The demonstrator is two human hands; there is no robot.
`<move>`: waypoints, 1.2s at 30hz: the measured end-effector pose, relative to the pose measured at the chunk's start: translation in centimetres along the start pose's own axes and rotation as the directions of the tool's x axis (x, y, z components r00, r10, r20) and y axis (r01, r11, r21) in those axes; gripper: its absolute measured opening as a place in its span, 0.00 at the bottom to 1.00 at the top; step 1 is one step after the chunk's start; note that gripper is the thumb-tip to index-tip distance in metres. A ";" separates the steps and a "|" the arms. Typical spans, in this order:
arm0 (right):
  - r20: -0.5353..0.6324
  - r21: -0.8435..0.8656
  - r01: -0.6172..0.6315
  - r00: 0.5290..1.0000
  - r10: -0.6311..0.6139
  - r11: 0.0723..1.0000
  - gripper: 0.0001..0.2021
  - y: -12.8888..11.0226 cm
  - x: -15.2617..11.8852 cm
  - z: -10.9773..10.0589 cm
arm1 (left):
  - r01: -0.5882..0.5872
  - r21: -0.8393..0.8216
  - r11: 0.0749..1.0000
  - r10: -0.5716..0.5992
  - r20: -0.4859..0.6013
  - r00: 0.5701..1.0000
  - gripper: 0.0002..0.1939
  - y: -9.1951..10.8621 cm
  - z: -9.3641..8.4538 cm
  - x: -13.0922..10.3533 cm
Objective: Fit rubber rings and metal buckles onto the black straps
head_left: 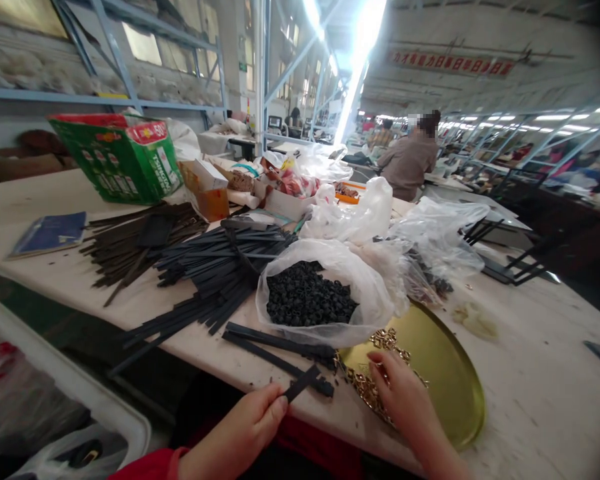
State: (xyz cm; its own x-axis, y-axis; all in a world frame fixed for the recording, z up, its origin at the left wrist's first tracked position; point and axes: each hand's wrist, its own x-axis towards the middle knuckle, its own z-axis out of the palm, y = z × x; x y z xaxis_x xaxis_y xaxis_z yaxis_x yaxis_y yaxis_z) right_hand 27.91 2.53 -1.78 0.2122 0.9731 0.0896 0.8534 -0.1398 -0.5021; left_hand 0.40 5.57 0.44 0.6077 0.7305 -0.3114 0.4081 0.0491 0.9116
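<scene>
My left hand point(260, 423), at the table's front edge, pinches a short black strip point(301, 383) between thumb and fingers. The strip's free end points up and right. My right hand point(395, 387) is over the gold-coloured tray point(455, 373), its fingers bent down at the small gold metal buckles point(367, 387); whether it holds one is hidden. Behind both hands stands an open clear plastic bag point(375, 287) full of small black loops point(307, 293). Longer black strips point(275, 353) lie between the bag and my left hand.
Bundles of dark strips point(220, 260) spread across the table's left half, near a blue booklet point(53, 233) and a green box point(125, 160). Plastic bags point(355, 213) fill the back. A white bin point(130, 413) stands low at left. A person point(407, 163) sits further off.
</scene>
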 end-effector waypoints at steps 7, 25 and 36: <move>0.128 -0.104 -0.047 0.990 0.061 0.993 0.03 5.4 4.9 -0.2 | 0.052 0.000 0.999 -0.052 0.095 0.994 0.13 0.6 1.5 0.0; 0.249 0.752 -0.081 0.954 -0.169 0.654 0.09 -9.2 -3.6 1.9 | -0.160 0.108 0.981 0.171 -0.097 0.981 0.10 4.2 1.1 0.0; 0.360 0.809 -0.270 0.930 -0.077 0.523 0.15 -10.4 -4.8 3.6 | -0.062 0.029 0.998 0.064 -0.065 0.996 0.12 2.1 1.4 -0.4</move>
State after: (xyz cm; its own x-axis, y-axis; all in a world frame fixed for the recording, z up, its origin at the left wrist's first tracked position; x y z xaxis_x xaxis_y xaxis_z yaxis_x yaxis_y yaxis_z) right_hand 16.35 -0.05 -0.08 -0.0401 0.9814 -0.1876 0.0040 -0.1876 -0.9822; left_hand 1.96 4.46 2.05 0.5868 0.7751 -0.2344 0.3890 -0.0160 0.9211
